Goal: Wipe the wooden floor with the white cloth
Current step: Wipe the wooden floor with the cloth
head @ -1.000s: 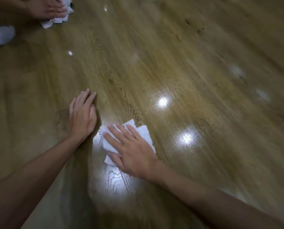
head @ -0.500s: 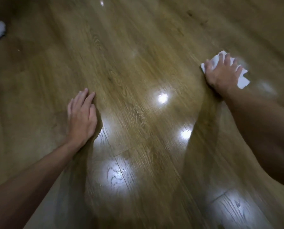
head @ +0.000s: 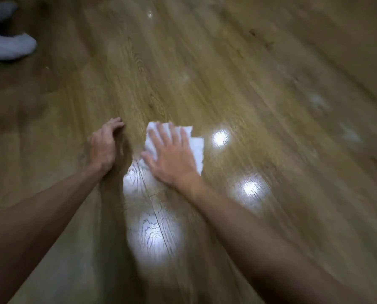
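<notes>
Wooden floor [head: 260, 88], glossy planks running diagonally from near-left to far-right; several bright lamp reflections on it, plus two faint pale smudges [head: 319, 103] out to the far right. A pale, blurred shape [head: 7, 48] lay at the far-left edge; could not tell what it was.

White cloth [head: 197, 148] lay flat on the floor, directly under the right hand [head: 172, 159]. That hand was spread, fingers straight and splayed, palm pressing down on the cloth rather than gripping it. Cloth edges showed beyond the fingertips and on the hand's right side, so the hand sat toward the cloth's near-left part.

Left hand [head: 104, 145] rested on bare floor just beside the cloth, on its left, not touching it. Fingers loosely bent, holding nothing; seemingly a brace for body weight.

Judgement: the right hand alone drives the wipe. Untouched floor and the smudges lay to the right and farther off, so the next sweep likely runs that way, roughly across the plank grain. The left hand blocks travel leftward.
</notes>
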